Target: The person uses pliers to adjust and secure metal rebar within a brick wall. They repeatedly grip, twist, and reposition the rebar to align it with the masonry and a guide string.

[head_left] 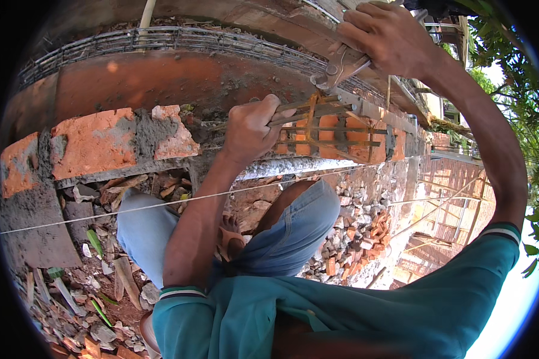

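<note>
My left hand (251,128) is closed round thin steel bars (296,112), part of a small rebar frame with rusty yellowish ties (311,122) over the brick wall. Up and to the right, my right hand (389,39) grips the handles of a metal tool (335,72) like pliers or cutters, its head just above the frame's bar ends; whether they touch is unclear. Orange bricks (93,143) in grey mortar (141,137) run leftward from my left hand. A taut white string (78,219) crosses below the bricks, passing in front of my left forearm.
A long rebar cage (179,36) lies behind an orange-brown trench side (132,87). My bent, jeans-clad knees are below, among rubble, scraps and a pile of broken bricks (365,233). Leafy branches (503,66) and brick structures with poles (449,203) stand at the right.
</note>
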A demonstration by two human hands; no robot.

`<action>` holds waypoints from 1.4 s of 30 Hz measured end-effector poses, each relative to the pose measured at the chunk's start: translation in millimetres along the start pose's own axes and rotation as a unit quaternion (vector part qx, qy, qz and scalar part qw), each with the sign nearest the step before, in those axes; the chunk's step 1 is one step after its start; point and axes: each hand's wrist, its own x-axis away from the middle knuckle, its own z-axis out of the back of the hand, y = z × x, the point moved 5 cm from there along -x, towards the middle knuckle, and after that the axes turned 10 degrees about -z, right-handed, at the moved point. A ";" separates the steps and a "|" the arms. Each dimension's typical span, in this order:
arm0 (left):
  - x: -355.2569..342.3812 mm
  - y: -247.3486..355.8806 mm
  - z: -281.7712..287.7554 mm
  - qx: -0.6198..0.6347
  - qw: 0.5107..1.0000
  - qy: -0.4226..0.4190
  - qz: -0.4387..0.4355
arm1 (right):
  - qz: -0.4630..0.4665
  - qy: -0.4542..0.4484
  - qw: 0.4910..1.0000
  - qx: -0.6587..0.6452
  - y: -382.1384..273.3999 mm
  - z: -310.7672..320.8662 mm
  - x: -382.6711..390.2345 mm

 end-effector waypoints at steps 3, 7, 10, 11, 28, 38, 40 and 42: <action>-0.6 0.0 -1.1 -0.020 1.000 -0.019 -0.004 | -0.103 0.048 0.993 0.022 -8.6 -13.2 38.1; -2.6 2.0 1.1 -0.039 0.999 -0.014 -0.017 | -0.284 -0.076 0.933 -0.209 -32.8 -30.5 61.5; -2.8 2.4 1.8 -0.044 0.999 0.002 -0.016 | -0.238 -0.069 0.920 -0.305 -42.8 -26.4 70.6; -2.8 2.8 2.2 -0.042 0.999 0.008 -0.014 | -0.203 -0.045 0.940 -0.271 -38.4 -23.7 72.5; -3.0 6.6 5.0 -0.029 0.999 0.000 -0.018 | 0.061 0.002 0.995 -0.079 18.6 18.1 -25.3; 0.4 2.4 1.6 -0.010 0.999 -0.046 -0.016 | -0.209 -0.036 0.973 -0.095 -9.4 -10.9 46.8; 0.3 2.7 2.0 -0.004 0.999 -0.025 -0.031 | -0.254 0.003 0.963 -0.094 -21.9 -5.1 60.3; -0.8 1.9 2.5 0.014 0.999 -0.006 -0.046 | -0.287 0.009 0.953 -0.093 -31.6 3.5 68.8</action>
